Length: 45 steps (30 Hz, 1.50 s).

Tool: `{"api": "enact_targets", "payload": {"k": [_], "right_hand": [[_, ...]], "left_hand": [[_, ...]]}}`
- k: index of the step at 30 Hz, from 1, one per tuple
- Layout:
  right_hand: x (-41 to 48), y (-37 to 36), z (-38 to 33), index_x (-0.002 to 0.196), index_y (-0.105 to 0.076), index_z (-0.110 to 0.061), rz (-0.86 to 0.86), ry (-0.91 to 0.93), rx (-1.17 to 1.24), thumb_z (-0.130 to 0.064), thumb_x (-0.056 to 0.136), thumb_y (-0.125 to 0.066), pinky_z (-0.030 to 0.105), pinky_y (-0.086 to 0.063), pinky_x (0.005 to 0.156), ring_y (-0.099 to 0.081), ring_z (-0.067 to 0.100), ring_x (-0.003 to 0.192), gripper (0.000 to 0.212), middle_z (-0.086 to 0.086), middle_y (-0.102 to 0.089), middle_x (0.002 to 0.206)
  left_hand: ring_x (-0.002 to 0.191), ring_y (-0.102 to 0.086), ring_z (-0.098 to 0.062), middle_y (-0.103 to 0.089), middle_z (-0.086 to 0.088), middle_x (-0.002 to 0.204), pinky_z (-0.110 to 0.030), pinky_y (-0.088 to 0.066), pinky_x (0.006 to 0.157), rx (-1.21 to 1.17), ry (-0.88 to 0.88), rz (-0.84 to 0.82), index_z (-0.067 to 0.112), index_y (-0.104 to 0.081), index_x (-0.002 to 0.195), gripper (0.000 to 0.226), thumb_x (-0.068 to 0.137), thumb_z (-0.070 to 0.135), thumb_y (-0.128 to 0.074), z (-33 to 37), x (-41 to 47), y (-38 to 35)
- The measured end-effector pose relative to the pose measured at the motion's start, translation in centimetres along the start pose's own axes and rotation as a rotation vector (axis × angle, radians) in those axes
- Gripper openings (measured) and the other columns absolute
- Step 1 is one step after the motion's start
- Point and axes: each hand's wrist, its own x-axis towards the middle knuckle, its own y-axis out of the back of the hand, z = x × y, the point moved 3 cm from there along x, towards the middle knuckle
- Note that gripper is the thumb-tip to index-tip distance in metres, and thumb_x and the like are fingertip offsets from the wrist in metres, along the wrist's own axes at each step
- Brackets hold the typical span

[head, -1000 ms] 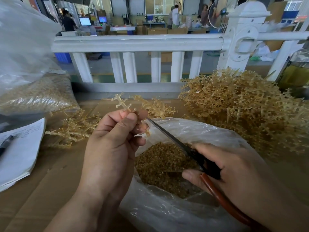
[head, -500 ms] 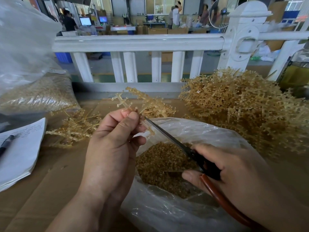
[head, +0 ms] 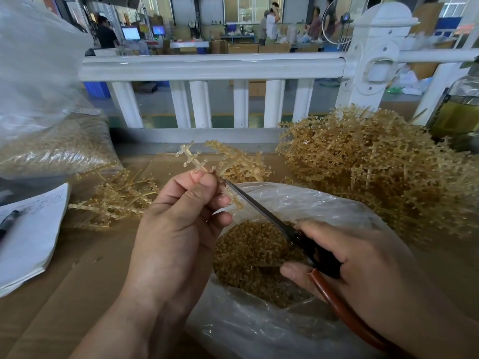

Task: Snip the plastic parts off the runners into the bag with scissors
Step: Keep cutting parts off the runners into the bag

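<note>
My left hand (head: 178,224) pinches a pale amber plastic runner (head: 193,159) between thumb and fingers, its branched top sticking up past my fingertips. My right hand (head: 363,265) grips black scissors (head: 261,211) with a brown-red handle. The blade tips touch the runner right beside my left thumb. Both hands hover over an open clear plastic bag (head: 298,200) that holds a heap of snipped amber parts (head: 251,257). A big pile of uncut runners (head: 375,172) lies at the right.
A smaller scatter of runners (head: 116,200) lies at the left on the cardboard-covered table (head: 85,286). A paper pad (head: 28,234) with a pen sits at the left edge. A filled clear bag (head: 51,146) stands behind it. A white railing (head: 212,67) borders the table's far side.
The scissor tips have slid up along the runner toward my left thumb. My left hand has turned the runner slightly; the right hand has hardly moved.
</note>
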Motion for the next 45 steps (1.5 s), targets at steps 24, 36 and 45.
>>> {"api": "enact_targets", "payload": {"k": [24,36,45], "right_hand": [[0.13,0.19,-0.02,0.093,-0.069,-0.028,-0.003,0.011,0.029,-0.074,0.081,-0.048,0.023,-0.044,0.045,-0.056,0.001,0.053,0.052,-0.015,-0.058,0.059],[0.16,0.34,-0.18,0.086,-0.065,-0.029,-0.065,-0.001,0.039,-0.075,0.081,-0.045,0.021,-0.038,0.043,-0.055,0.007,0.054,0.050,-0.012,-0.049,0.053],[0.00,0.12,-0.27,0.096,-0.065,-0.029,-0.033,-0.005,0.034,-0.081,0.079,-0.043,0.024,-0.046,0.046,-0.059,0.002,0.059,0.059,-0.013,-0.060,0.063]], "left_hand": [[0.066,-0.058,-0.009,-0.062,0.000,0.078,-0.021,-0.051,0.056,0.001,-0.015,-0.002,0.023,-0.068,0.070,0.018,0.086,0.015,-0.065,-0.10,-0.06,-0.37],[0.063,-0.057,-0.008,-0.061,0.000,0.076,-0.020,-0.051,0.055,-0.050,0.020,0.010,0.021,-0.068,0.072,0.012,0.083,0.016,-0.067,-0.25,-0.15,-0.55],[0.063,-0.057,-0.009,-0.060,-0.001,0.074,-0.020,-0.051,0.055,-0.050,0.010,0.013,0.021,-0.067,0.071,0.014,0.084,0.015,-0.066,-0.13,-0.17,-0.45]]}}
